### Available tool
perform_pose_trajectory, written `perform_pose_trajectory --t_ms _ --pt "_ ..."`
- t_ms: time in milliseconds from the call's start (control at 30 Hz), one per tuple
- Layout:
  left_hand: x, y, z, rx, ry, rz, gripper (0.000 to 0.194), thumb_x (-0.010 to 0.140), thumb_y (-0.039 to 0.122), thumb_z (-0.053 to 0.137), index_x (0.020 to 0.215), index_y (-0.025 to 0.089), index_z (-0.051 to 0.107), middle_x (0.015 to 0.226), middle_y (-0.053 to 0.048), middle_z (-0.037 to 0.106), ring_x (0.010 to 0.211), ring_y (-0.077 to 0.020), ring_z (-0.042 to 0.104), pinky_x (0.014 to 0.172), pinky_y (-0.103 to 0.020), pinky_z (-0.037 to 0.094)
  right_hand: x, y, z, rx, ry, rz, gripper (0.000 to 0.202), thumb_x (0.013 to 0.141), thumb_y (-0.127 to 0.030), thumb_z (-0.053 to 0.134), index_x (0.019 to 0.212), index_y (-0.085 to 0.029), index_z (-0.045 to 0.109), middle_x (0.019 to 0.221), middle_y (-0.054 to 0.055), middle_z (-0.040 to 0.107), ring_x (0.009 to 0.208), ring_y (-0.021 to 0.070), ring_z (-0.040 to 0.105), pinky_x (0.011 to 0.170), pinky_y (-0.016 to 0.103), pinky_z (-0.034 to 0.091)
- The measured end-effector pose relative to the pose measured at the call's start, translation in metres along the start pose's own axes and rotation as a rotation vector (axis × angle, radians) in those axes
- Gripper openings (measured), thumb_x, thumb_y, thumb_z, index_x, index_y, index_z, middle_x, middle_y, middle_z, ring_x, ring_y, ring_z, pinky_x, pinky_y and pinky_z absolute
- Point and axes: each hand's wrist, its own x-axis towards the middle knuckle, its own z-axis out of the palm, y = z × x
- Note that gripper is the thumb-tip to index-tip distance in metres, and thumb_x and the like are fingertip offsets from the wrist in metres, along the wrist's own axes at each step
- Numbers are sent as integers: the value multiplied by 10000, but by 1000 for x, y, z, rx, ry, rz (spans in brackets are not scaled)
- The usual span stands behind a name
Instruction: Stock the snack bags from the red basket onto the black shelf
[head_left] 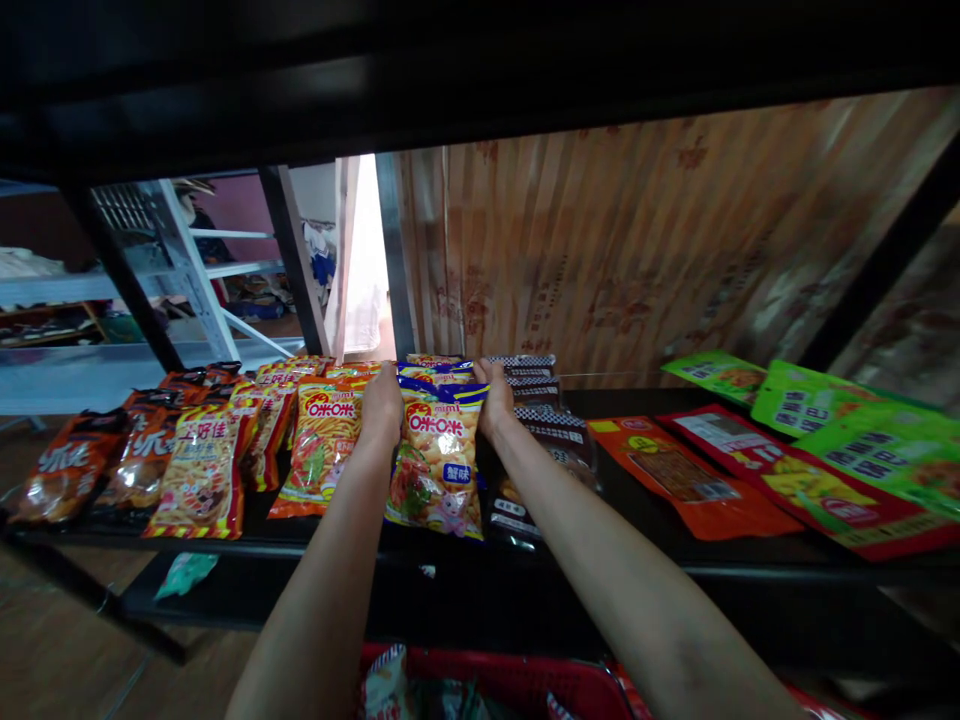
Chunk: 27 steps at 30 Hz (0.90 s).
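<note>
A yellow and blue snack bag (437,470) leans upright in the middle of the black shelf, with more bags of its kind behind it. My left hand (382,408) grips its upper left edge, between it and an orange snack bag (319,440). On the opposite side, my right hand (495,400) closes around the upper right edge, beside dark brown snack packs (551,435). Some fingers of both hands are hidden behind the bag.
Left on the shelf (285,535) stand yellow-red bags (201,470) and dark orange bags (71,465). To the right lie an orange packet (682,475), a red packet (810,490) and green packets (885,440). Below is a red basket (540,680) of packets; overhead, a black shelf (480,80).
</note>
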Motion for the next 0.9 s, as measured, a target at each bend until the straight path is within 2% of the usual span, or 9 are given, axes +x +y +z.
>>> perform_pose_trajectory --t_ms 100,167,200,267,367,467,600,733,900 --pt "-60 -9 -10 292 73 581 269 874 325 428 1035 198 602 1247 -76 575 1294 -257 391 1043 -402 368 2 -3 1 7 10 -27 393 917 -437 331 1091 -192 585 1260 41 594 1156 150 544 979 311 431" --pt "-104 -33 -15 455 -18 902 316 884 258 397 1148 197 559 1308 -68 537 1280 -216 412 1088 -423 316 1 -5 0 -6 2 -48 420 926 -431 306 1149 -180 558 1299 48 564 1224 134 486 1046 298 356" --pt "-124 -50 -17 555 -115 981 324 873 223 411 1161 197 557 1320 -72 529 1271 -207 426 1079 -412 340 0 -6 0 -19 -6 -62 438 931 -429 287 1172 -169 544 1306 56 557 1242 127 468 1073 292 315" --pt "-154 -89 -18 762 -220 993 342 847 131 413 1136 193 585 1365 -82 489 1268 -197 435 1035 -362 409 -2 -9 0 -49 -33 -96 471 937 -430 249 1198 -153 526 1302 70 560 1255 117 452 1104 286 253" --pt "-172 -142 -13 1097 -330 990 468 778 33 436 1219 136 554 1381 -143 462 1292 -256 406 1000 -382 450 -5 -20 0 -94 -86 -146 493 936 -448 211 1192 -166 523 1280 64 579 1257 112 450 1114 307 236" --pt "-172 -167 -3 1287 -386 996 516 754 68 519 1269 105 518 1396 -192 424 1312 -319 357 999 -431 444 -11 -42 -3 -147 -113 -195 475 936 -439 204 1129 -179 551 1212 65 626 1215 121 497 1088 333 289" --pt "-171 -168 7 1328 -342 1024 471 785 119 543 1255 112 537 1351 -197 478 1236 -312 462 974 -419 460 -32 -82 -28 -335 -126 -391 365 889 -434 380 1053 -177 579 1064 76 695 1078 161 597 1021 373 374" --pt "-174 -160 12 1309 -254 1036 399 792 145 553 1189 126 592 1257 -168 560 1109 -301 544 919 -432 483 -64 -110 -81 -650 -37 -708 378 809 -442 507 1073 -182 582 1110 87 669 1075 193 589 976 379 411" --pt "-171 -154 18 1199 -204 1082 308 820 116 497 1106 126 610 1120 -141 593 999 -251 538 860 -400 493 -97 -115 -151 -1216 111 -676 434 794 -405 499 1149 -165 562 1198 130 609 1106 245 565 971 427 406"
